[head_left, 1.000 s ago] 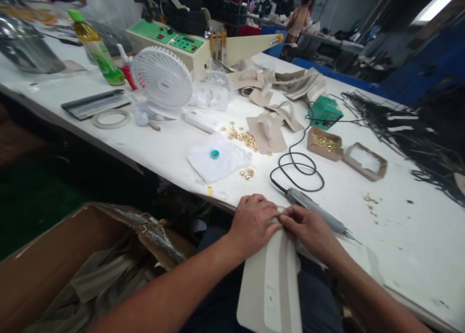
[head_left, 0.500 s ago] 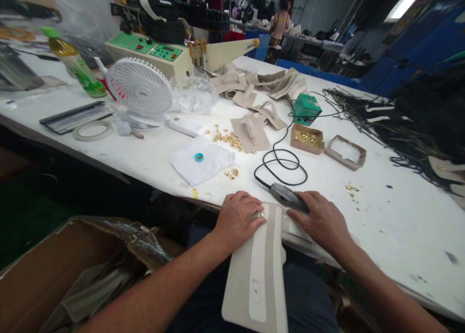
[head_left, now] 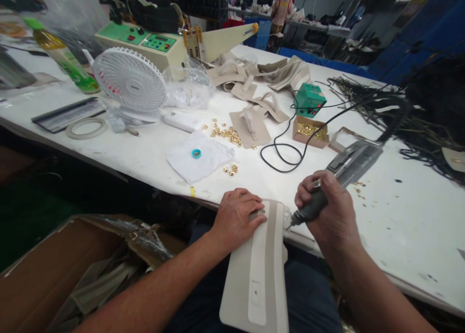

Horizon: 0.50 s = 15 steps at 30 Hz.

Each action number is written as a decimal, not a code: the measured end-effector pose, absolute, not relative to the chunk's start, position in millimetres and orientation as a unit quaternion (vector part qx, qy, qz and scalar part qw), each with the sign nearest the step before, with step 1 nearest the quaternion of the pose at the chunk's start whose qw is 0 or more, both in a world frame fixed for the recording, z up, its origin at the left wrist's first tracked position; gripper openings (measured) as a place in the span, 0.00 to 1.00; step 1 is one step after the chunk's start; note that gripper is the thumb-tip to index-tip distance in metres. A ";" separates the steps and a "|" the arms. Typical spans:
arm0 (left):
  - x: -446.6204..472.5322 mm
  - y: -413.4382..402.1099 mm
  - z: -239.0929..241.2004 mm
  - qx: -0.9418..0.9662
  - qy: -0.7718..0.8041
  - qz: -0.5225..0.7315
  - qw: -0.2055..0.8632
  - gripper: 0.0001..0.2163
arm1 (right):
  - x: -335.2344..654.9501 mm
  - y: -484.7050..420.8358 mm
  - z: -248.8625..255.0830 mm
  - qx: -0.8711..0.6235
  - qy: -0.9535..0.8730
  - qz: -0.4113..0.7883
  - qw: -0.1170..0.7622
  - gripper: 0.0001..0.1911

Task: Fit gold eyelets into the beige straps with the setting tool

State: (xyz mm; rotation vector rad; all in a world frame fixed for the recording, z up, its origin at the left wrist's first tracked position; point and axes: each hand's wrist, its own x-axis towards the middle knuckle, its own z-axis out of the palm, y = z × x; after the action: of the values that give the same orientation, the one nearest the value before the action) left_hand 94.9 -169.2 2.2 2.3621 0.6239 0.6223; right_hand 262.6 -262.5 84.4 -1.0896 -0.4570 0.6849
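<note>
A corded electric screwdriver [head_left: 358, 161] is wrapped in the fingers of my right hand [head_left: 337, 217]. Its thin bit points down and left, close to the table edge and just right of a beige panel [head_left: 238, 289]. That long flat panel, with a lighter strap and a darker stripe along it, rests over my lap with its top end at the table edge. My left hand [head_left: 236, 221] grips the panel's upper left edge, thumb and forefinger on either side of a small metal fitting. Loose gold-coloured metal fittings [head_left: 228, 135] lie on the table beyond.
A green power box [head_left: 310, 99], a box of gold parts [head_left: 310, 129] and a looping cord stand at the back right. On the left are a white fan [head_left: 131, 81], a tape roll [head_left: 86, 128] and a bottle [head_left: 63, 57]. An open carton [head_left: 36, 265] sits below left.
My right hand has picked the screwdriver up off the table and turned it so the bit points down near the panel. My left hand stays on the panel.
</note>
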 end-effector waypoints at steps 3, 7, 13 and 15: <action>94.3 -168.9 1.7 0.894 0.233 0.235 0.303 0.09 | 242.6 -246.2 77.2 -0.506 -0.275 0.256 0.776 0.17; 92.8 -168.2 1.5 0.896 0.223 0.238 0.302 0.09 | 234.0 -237.8 61.2 -0.520 -0.328 0.218 0.758 0.15; 92.1 -167.2 3.1 0.895 0.220 0.237 0.308 0.07 | 232.5 -235.3 50.5 -0.542 -0.354 0.204 0.734 0.16; 92.0 -167.2 3.0 0.895 0.220 0.235 0.308 0.07 | 232.1 -234.4 49.3 -0.533 -0.356 0.209 0.738 0.15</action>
State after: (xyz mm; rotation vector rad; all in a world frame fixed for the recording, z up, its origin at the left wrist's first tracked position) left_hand 92.0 -167.2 3.0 2.3668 0.5808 0.6223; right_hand 232.1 -234.4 49.3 -1.1705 -0.7823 0.4589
